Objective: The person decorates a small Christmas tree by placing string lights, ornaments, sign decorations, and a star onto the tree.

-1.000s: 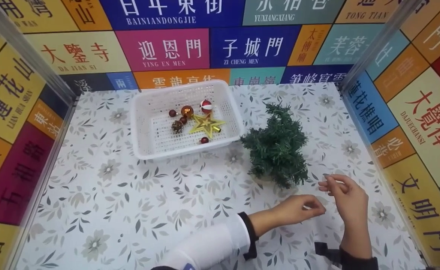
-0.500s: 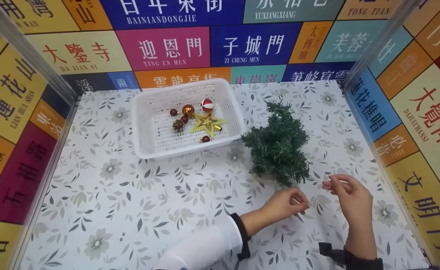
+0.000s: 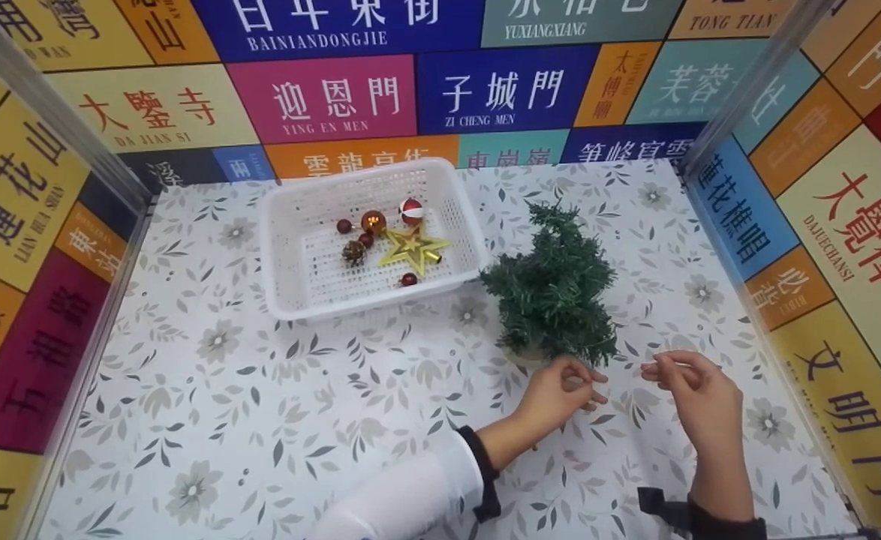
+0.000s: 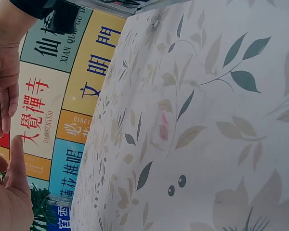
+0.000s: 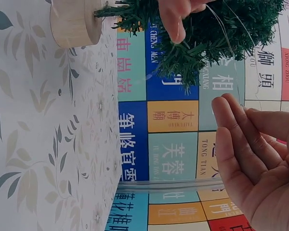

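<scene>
A small green artificial Christmas tree (image 3: 557, 289) stands on the table, its round wooden base (image 5: 77, 24) showing in the right wrist view. Just in front of its lower branches is my left hand (image 3: 553, 394), thumb and fingertips brought together. Farther right, my right hand (image 3: 707, 401) pinches a thin silvery wire (image 5: 229, 45) between thumb and fingers. In the right wrist view the wire runs doubled up to the left hand (image 5: 176, 17), which holds it in front of the branches. The wire is too fine to see in the head view.
A white plastic basket (image 3: 350, 306) left of the tree holds a gold star (image 3: 413, 247), a pine cone (image 3: 353, 253), a striped ball (image 3: 411, 211) and several other baubles. Printed panels (image 3: 320, 97) wall in the flower-patterned table (image 3: 223, 420).
My left hand has moved left and forward, away from the right hand and up to the tree's lower branches. The right hand has stayed almost where it was.
</scene>
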### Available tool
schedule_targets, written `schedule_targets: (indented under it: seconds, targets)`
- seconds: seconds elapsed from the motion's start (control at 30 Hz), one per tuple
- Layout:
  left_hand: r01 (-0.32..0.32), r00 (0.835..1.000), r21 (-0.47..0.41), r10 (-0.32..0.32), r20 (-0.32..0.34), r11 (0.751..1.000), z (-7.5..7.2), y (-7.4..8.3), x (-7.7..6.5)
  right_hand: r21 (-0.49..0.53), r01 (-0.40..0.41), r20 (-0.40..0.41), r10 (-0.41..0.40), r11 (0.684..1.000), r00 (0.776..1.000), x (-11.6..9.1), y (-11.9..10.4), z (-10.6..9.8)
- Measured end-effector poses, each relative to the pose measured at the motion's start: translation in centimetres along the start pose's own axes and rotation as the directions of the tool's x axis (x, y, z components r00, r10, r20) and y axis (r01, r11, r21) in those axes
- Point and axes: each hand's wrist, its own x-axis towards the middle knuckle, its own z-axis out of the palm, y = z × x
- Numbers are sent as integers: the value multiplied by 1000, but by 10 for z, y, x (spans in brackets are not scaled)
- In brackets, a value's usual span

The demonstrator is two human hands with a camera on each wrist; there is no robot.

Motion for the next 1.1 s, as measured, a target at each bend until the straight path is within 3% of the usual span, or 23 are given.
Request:
schedule_targets:
  seconds: [0.1, 0.17, 0.2, 0.27, 0.33, 0.43, 0.53, 0.63, 0.67, 0.73, 0.8, 0.87, 1.03, 1.1]
  targets:
    - [-52, 999, 42, 51, 17, 998, -2, -1, -1, 22, -3, -3, 3, 1000, 1000, -1, 0, 0]
    - [-106, 994, 188, 100, 41, 976, -6, 0, -3, 47, -5, -7, 5, 999, 1000, -2, 0, 0]
    - [-140, 990, 281, 129, 58, 949, -9, 0, -5, 60, -5, -8, 6, 998, 1000, -2, 1, 0]
    - [-208, 978, 478, 181, 101, 853, -15, 2, -8, 92, -2, -9, 3, 996, 1000, -3, 3, 1]
    - [-260, 965, 639, 215, 150, 724, -21, 3, -11, 129, 6, -9, -5, 992, 1000, -3, 6, 2]
    - [-322, 944, 778, 244, 221, 540, -29, 5, -15, 172, -3, 0, 4, 985, 1000, -4, 11, 5]
    - [-371, 918, 851, 286, 276, 371, -36, 6, -18, 204, -40, 23, 36, 978, 999, -4, 14, 6]
    - [-399, 888, 883, 345, 305, 245, -43, 6, -21, 204, -102, 63, 91, 974, 994, -4, 15, 6]
    - [-403, 880, 888, 362, 309, 221, -45, 6, -23, 199, -123, 72, 111, 972, 991, -4, 15, 5]
    - [-405, 869, 894, 385, 312, 190, -50, 6, -25, 182, -157, 76, 145, 971, 986, -3, 14, 4]
    - [-405, 866, 896, 392, 311, 184, -56, 6, -27, 165, -178, 75, 167, 970, 983, -2, 13, 3]
    - [-404, 867, 894, 393, 306, 196, -62, 7, -29, 130, -180, 68, 172, 975, 983, 0, 13, 2]
    - [-431, 840, 881, 442, 314, 195, -81, 10, -33, 28, -158, 47, 157, 987, 987, 5, 15, -1]
    - [-434, 838, 876, 451, 307, 210, -90, 13, -34, 13, -158, 31, 158, 987, 987, 7, 14, -3]
